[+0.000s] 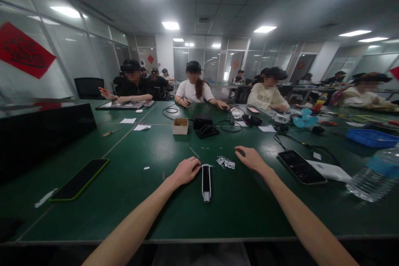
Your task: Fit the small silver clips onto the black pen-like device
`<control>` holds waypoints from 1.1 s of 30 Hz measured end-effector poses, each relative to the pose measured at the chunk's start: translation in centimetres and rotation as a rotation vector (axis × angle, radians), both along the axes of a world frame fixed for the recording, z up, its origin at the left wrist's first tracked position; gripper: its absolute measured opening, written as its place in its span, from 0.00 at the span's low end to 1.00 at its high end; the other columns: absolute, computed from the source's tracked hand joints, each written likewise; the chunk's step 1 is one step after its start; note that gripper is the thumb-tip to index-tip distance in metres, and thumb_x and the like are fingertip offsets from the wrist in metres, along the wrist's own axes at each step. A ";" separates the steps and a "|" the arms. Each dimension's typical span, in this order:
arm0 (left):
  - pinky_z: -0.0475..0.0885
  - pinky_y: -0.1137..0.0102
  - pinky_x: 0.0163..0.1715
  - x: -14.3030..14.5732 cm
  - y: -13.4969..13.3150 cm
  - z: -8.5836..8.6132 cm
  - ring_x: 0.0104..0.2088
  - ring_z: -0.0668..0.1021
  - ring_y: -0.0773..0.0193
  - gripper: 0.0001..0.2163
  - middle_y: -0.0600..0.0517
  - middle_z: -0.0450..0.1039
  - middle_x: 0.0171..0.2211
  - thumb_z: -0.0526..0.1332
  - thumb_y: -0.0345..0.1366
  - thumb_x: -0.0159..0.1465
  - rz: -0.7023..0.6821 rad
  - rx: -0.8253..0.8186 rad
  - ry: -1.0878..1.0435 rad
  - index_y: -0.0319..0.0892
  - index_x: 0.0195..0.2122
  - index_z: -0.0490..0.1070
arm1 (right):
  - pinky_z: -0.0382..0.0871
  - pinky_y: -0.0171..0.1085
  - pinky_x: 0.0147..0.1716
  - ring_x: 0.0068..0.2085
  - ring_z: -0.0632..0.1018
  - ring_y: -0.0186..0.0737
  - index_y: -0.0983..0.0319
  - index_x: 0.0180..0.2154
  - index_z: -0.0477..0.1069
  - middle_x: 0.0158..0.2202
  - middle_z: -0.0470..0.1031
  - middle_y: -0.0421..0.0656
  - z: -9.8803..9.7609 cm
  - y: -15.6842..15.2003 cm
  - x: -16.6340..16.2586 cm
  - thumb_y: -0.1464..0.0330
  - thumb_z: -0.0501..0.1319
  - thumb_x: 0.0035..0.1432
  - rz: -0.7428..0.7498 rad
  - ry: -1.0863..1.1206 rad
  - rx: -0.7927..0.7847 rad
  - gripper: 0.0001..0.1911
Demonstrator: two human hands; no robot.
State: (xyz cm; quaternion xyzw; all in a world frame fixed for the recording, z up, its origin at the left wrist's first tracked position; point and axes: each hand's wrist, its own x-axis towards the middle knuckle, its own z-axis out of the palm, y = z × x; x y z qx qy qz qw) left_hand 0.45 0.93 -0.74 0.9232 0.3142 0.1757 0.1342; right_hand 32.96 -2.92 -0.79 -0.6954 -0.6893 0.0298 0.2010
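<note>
My left hand (pixel 187 170) rests on the green table with its fingers bent together at the far left end of a slim white-framed device with a dark inside (pixel 206 181). A thin crossbar shows at the far end of that device, and my fingertips seem to touch it. The device lies lengthwise, pointing towards me. Just right of it is a small heap of flat metal plates with holes (pixel 226 162), with tiny ring-like pieces among them. My right hand (pixel 250 158) hovers or rests right of the plates, fingers loosely stretched and apart from them, holding nothing.
A small beige box (pixel 180 126) and a black stand (pixel 204 126) sit farther back. On the right are a phone (pixel 301 167), a water bottle (pixel 375 174) and a blue tray (pixel 372 137). A green-edged dark tablet (pixel 80 179) lies left. Several people sit opposite.
</note>
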 end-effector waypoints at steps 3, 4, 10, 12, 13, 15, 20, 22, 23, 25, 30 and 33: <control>0.68 0.70 0.37 0.1 0.1 -0.1 0.37 0.73 0.63 0.08 0.50 0.69 0.38 0.51 0.37 0.65 -0.002 0.014 -0.005 0.42 0.39 0.68 | 0.47 0.58 0.56 0.60 0.57 0.58 0.63 0.58 0.58 0.60 0.57 0.54 -0.5 -0.2 2.7 0.55 0.49 0.59 -0.344 -0.145 -0.073 0.30; 0.68 0.70 0.38 0.1 0.2 -0.1 0.37 0.73 0.63 0.09 0.49 0.69 0.38 0.51 0.37 0.65 -0.004 0.019 -0.004 0.42 0.39 0.68 | 0.41 0.63 0.56 0.62 0.51 0.62 0.64 0.60 0.55 0.63 0.51 0.55 -0.8 -0.4 3.7 0.53 0.48 0.59 -0.471 -0.170 -0.123 0.33; 0.67 0.70 0.36 0.3 0.3 -0.3 0.36 0.73 0.63 0.08 0.50 0.69 0.37 0.51 0.36 0.65 -0.010 0.035 -0.009 0.42 0.39 0.68 | 0.37 0.66 0.54 0.63 0.39 0.68 0.62 0.62 0.47 0.65 0.35 0.58 -2.0 -1.3 7.4 0.47 0.42 0.58 -0.720 -0.106 -0.346 0.38; 0.67 0.70 0.36 0.3 0.3 -0.3 0.36 0.73 0.64 0.08 0.50 0.69 0.37 0.51 0.36 0.65 -0.013 0.030 -0.017 0.42 0.39 0.68 | 0.36 0.65 0.54 0.63 0.39 0.68 0.61 0.63 0.45 0.65 0.34 0.57 -1.7 -1.3 7.3 0.46 0.41 0.57 -0.720 -0.094 -0.351 0.39; 0.67 0.71 0.36 0.3 0.3 -0.2 0.35 0.73 0.64 0.08 0.50 0.69 0.37 0.51 0.37 0.65 -0.014 0.029 -0.019 0.42 0.39 0.68 | 0.35 0.65 0.54 0.63 0.39 0.67 0.61 0.63 0.44 0.65 0.34 0.57 -1.4 -1.3 7.1 0.46 0.41 0.57 -0.719 -0.101 -0.342 0.39; 0.67 0.70 0.36 0.3 0.3 -0.2 0.35 0.73 0.64 0.08 0.50 0.69 0.37 0.51 0.37 0.65 -0.017 0.025 -0.018 0.42 0.39 0.68 | 0.31 0.67 0.53 0.63 0.39 0.67 0.60 0.64 0.43 0.65 0.34 0.57 -0.9 -1.3 6.5 0.46 0.42 0.57 -0.718 -0.119 -0.319 0.39; 0.67 0.70 0.36 0.4 0.4 -0.2 0.35 0.72 0.64 0.09 0.50 0.69 0.37 0.51 0.37 0.66 -0.008 0.025 -0.012 0.41 0.39 0.68 | 0.25 0.73 0.47 0.62 0.37 0.71 0.59 0.63 0.47 0.65 0.35 0.57 -0.3 -1.6 6.5 0.46 0.43 0.56 -0.822 -0.102 -0.299 0.39; 0.67 0.70 0.36 0.4 0.4 -0.3 0.35 0.72 0.64 0.09 0.50 0.69 0.37 0.51 0.37 0.66 -0.011 0.029 -0.015 0.41 0.38 0.68 | 0.23 0.74 0.46 0.62 0.36 0.72 0.59 0.62 0.47 0.65 0.35 0.58 -0.4 -1.8 7.1 0.46 0.43 0.55 -0.873 -0.096 -0.288 0.39; 0.67 0.70 0.35 0.4 0.4 -0.3 0.35 0.72 0.64 0.09 0.50 0.69 0.37 0.51 0.37 0.65 -0.013 0.030 -0.015 0.41 0.38 0.68 | 0.23 0.75 0.45 0.62 0.36 0.72 0.59 0.63 0.47 0.65 0.35 0.58 -0.5 -1.8 7.3 0.45 0.44 0.55 -0.893 -0.091 -0.285 0.39; 0.67 0.70 0.35 0.4 0.4 -0.2 0.35 0.72 0.64 0.09 0.50 0.69 0.37 0.51 0.37 0.65 -0.014 0.028 -0.013 0.41 0.38 0.69 | 0.22 0.75 0.44 0.62 0.36 0.72 0.59 0.62 0.48 0.65 0.35 0.59 -0.7 -1.9 7.8 0.45 0.44 0.54 -0.919 -0.075 -0.284 0.40; 0.68 0.70 0.36 0.4 0.4 -0.1 0.36 0.73 0.63 0.09 0.50 0.69 0.38 0.51 0.36 0.65 -0.016 0.021 -0.016 0.41 0.38 0.69 | 0.23 0.76 0.42 0.62 0.36 0.73 0.60 0.62 0.48 0.65 0.34 0.59 -1.3 -1.8 8.6 0.45 0.45 0.54 -0.919 -0.034 -0.299 0.40; 0.68 0.70 0.36 0.4 0.4 -0.2 0.36 0.73 0.63 0.08 0.50 0.69 0.38 0.51 0.36 0.65 -0.022 0.029 -0.013 0.42 0.38 0.69 | 0.27 0.76 0.44 0.62 0.36 0.73 0.60 0.62 0.49 0.65 0.35 0.59 -1.5 -1.8 8.7 0.45 0.45 0.54 -0.926 -0.021 -0.298 0.40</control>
